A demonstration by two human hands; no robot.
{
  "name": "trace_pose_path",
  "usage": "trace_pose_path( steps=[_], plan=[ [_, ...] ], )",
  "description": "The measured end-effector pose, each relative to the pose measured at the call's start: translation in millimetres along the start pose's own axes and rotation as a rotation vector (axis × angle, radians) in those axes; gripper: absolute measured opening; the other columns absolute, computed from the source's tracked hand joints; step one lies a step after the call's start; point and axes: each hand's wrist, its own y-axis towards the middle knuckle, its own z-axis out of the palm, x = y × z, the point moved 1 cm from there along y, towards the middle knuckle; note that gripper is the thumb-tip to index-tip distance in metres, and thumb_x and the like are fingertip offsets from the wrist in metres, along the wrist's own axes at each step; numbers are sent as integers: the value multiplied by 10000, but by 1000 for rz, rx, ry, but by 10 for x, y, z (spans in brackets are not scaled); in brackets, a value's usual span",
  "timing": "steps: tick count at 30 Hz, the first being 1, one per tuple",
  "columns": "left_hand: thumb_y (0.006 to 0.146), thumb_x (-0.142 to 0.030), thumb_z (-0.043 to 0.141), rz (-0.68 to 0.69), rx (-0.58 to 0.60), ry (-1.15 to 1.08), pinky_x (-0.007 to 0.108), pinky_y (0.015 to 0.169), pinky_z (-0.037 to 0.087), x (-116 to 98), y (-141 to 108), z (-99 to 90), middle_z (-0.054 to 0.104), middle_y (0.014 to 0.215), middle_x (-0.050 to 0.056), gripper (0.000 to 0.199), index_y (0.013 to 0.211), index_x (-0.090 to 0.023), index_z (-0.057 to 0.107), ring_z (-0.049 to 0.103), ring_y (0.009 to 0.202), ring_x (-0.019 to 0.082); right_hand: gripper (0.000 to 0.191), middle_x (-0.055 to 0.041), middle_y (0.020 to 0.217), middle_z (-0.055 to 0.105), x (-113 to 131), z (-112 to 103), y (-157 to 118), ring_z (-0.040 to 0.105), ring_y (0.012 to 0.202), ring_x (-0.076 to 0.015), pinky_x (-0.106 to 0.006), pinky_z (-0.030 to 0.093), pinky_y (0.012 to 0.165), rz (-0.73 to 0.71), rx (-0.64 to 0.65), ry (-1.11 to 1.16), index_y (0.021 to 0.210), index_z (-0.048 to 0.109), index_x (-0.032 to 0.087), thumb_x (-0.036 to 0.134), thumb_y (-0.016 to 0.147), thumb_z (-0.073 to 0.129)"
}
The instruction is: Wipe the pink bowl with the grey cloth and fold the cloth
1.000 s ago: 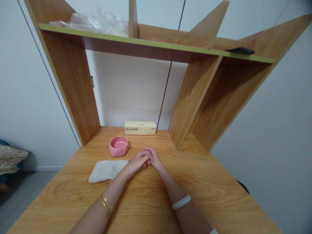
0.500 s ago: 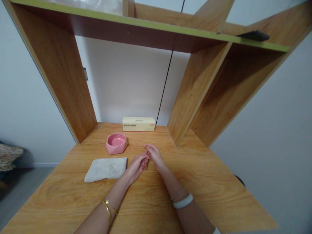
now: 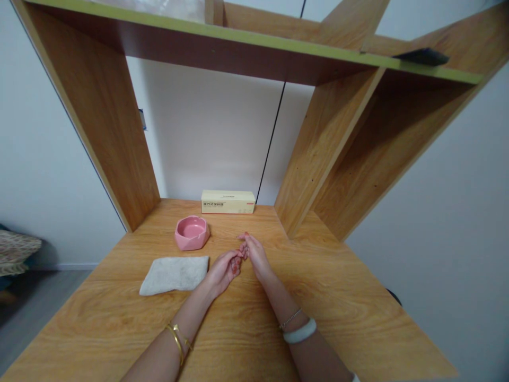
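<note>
My left hand (image 3: 225,271) is over the middle of the wooden table, fingers curled in, with thumb and fingertips pressed together. Close against its fingertips is my right hand (image 3: 253,254), bent inward, its index finger stretched out to the left and the other fingers loosely curled. Whether anything small sits between the fingertips cannot be made out. Left of my left hand lies a folded grey cloth (image 3: 175,275). Behind the cloth stands a pink faceted bowl (image 3: 191,239) that looks like an ashtray, with nothing visible inside. A long cream box (image 3: 228,203) rests at the back.
The wooden table (image 3: 358,318) runs under a shelf unit with an upright divider (image 3: 318,159) at right. A dark flat object (image 3: 423,56) sits on the upper shelf, with clear plastic at upper left. Patterned fabric (image 3: 16,252) is at far left.
The fingertips of my right hand have lifted slightly and parted a little from my left hand, the index finger now straighter. The whole view has shifted slightly.
</note>
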Motion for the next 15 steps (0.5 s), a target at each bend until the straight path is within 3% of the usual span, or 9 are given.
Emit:
trace_pose_path(
  steps=[9,15],
  plan=[
    [682,-192,561,-1,-1,8,134,414,244,-8,3,1,434,536,-49,84,667,-122,518,341,416,6,454,49,437,479,-20,-12,8,415,376,-70,-190,272,378,-2,-7,6,782,570,150,584,674,494],
    [676,-249,515,45,78,167,160,343,49,-110,-93,67,415,498,-64,148,600,-141,447,132,324,-13,508,41,440,465,-22,-26,21,399,371,-81,-205,289,387,-16,-5,-80,726,555,159,633,732,372]
  ],
)
